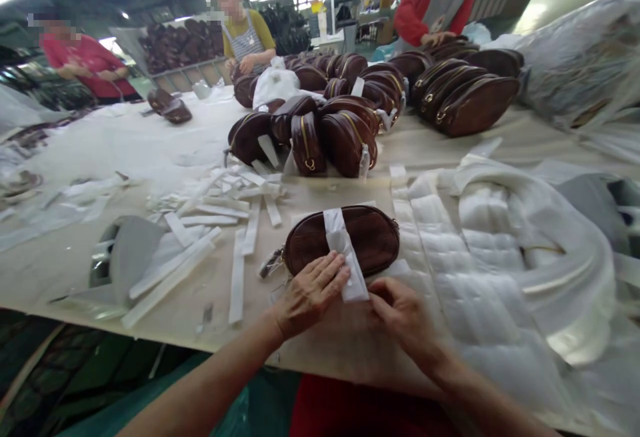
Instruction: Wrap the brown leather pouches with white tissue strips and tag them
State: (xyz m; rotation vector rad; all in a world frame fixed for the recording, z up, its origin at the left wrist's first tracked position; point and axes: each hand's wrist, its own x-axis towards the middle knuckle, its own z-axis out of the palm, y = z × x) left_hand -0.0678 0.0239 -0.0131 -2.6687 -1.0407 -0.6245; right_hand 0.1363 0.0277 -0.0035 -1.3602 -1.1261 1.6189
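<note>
A dark brown oval zip bag [373,244] lies on the table in front of me, with a wrapped zip pull at its left end. Across its middle runs a white strip of thin wrapping [336,222], whose lower end hangs over the bag's near edge. My left hand [315,290] lies flat, fingers stretched over the lower front of the bag and the strip. At the strip's lower right corner, my right hand [400,310] is closed, thumb and forefinger pinching the edge; the exact grip is partly hidden.
Loose white strips [240,214] lie left of the bag, beside a grey tape dispenser [133,250]. White padded sheets [450,257] cover the right side. Brown bags [345,137] stand in rows behind. Several co-workers, one in a red top [415,4], are across the table.
</note>
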